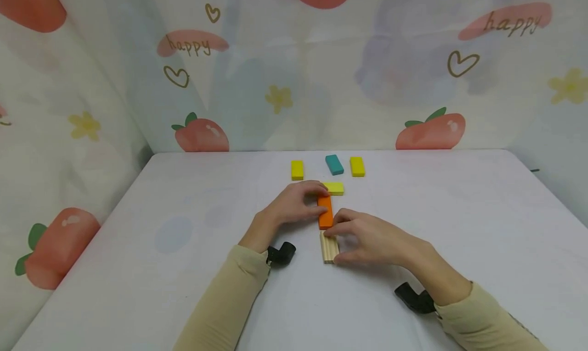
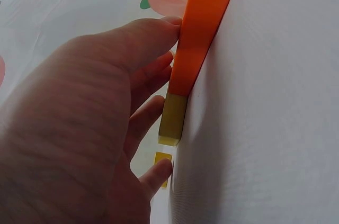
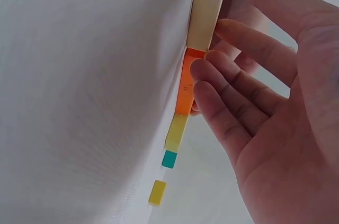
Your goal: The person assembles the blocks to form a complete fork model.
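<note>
In the head view a pale wooden block (image 1: 328, 248) with lengthwise stripes lies end to end with an orange block (image 1: 325, 213). A yellow block (image 1: 335, 189) lies crosswise at the orange block's far end. My left hand (image 1: 294, 203) is at the left of this row, its thumb touching the orange block and its other fingertips around the yellow one. From the right, my right hand (image 1: 374, 237) touches the wooden block with thumb and index finger. In the right wrist view its other fingers, loosely extended, lie beside the orange block (image 3: 184, 91).
Beyond the row lie a yellow block (image 1: 297, 170) on the left, a teal block (image 1: 334, 165) and another yellow block (image 1: 357, 167) on the right. A white cloth covers the table (image 1: 115, 269). A printed curtain (image 1: 312, 75) rises behind its far edge.
</note>
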Motion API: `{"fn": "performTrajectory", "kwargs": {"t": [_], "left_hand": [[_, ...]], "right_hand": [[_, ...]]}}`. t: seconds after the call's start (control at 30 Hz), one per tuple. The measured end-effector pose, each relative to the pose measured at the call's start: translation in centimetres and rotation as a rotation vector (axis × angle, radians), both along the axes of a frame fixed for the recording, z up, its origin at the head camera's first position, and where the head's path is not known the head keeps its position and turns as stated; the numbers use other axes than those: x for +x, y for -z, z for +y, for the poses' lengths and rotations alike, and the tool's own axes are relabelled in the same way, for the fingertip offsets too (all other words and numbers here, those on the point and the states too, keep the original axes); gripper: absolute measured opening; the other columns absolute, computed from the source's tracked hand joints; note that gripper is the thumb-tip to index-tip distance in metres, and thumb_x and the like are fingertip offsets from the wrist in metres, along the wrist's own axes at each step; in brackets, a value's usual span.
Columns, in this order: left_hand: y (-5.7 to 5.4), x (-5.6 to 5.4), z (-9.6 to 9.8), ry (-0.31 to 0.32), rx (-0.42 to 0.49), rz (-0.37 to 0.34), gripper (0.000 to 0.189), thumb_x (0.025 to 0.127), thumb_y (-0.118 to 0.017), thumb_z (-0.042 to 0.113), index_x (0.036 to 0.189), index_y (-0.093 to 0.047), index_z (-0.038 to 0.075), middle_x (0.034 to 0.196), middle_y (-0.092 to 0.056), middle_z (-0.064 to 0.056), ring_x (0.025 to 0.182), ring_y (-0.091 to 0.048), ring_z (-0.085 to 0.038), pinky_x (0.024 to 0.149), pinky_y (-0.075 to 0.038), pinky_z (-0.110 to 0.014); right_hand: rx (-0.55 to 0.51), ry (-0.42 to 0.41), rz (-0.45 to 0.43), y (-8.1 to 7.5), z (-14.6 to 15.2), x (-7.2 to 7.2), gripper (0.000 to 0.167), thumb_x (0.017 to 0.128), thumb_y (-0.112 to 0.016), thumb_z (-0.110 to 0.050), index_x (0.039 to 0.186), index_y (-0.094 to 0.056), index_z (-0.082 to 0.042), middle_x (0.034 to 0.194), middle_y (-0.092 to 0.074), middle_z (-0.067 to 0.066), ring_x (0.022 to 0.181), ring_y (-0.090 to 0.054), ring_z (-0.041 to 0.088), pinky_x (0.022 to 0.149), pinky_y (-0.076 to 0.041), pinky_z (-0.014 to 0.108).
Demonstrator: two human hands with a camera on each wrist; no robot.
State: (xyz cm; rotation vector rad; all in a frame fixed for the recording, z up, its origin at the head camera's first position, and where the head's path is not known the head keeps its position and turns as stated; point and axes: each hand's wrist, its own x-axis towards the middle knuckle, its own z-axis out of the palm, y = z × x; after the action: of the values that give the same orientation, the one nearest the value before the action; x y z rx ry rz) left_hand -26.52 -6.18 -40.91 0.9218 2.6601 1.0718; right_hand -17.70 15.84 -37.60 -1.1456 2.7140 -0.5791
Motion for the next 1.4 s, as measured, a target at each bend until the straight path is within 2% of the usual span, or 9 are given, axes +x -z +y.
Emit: {"fn": "performTrajectory", "kwargs": {"t": [0.4,1.1,1.4], "left_hand": [[0.04,0.12,0.11,-0.014,-0.004,-0.009,0.033,0.092,-0.077,0.019,0.125,-0.071,0.014,0.135,-0.065,0.001,0.136,-0.052,-0.018,0.120,-0.035,-0.036],[0.07,0.16,0.15,-0.013,-0.004,-0.008,0.034,0.093,-0.077,0.017,0.125,-0.071,0.013,0.135,-0.065,0.000,0.135,-0.052,-0.018,0.119,-0.036,-0.035],[-0.01,0.18,0.11,-0.016,-0.016,-0.006,0.034,0.093,-0.077,0.019,0.126,-0.071,0.014,0.136,-0.064,0.001,0.136,-0.051,-0.018,0.120,-0.035,-0.035]], "right_hand": [[0.017,0.033,-0.010,0.07,-0.12,0.00,0.044,0.086,-0.083,-0.037,0.123,-0.074,-0.017,0.120,-0.060,-0.006,0.105,-0.058,0.013,0.094,-0.055,0.038],[0.044,0.050,0.034,0.29,-0.22,0.05,0.044,0.087,-0.082,-0.034,0.126,-0.073,-0.016,0.119,-0.061,-0.004,0.099,-0.058,0.012,0.088,-0.056,0.033],[0.053,0.060,0.007,0.27,-0.29,-0.05,0.044,0.089,-0.080,-0.037,0.127,-0.072,-0.017,0.117,-0.060,-0.005,0.098,-0.057,0.011,0.086,-0.055,0.033]]}}
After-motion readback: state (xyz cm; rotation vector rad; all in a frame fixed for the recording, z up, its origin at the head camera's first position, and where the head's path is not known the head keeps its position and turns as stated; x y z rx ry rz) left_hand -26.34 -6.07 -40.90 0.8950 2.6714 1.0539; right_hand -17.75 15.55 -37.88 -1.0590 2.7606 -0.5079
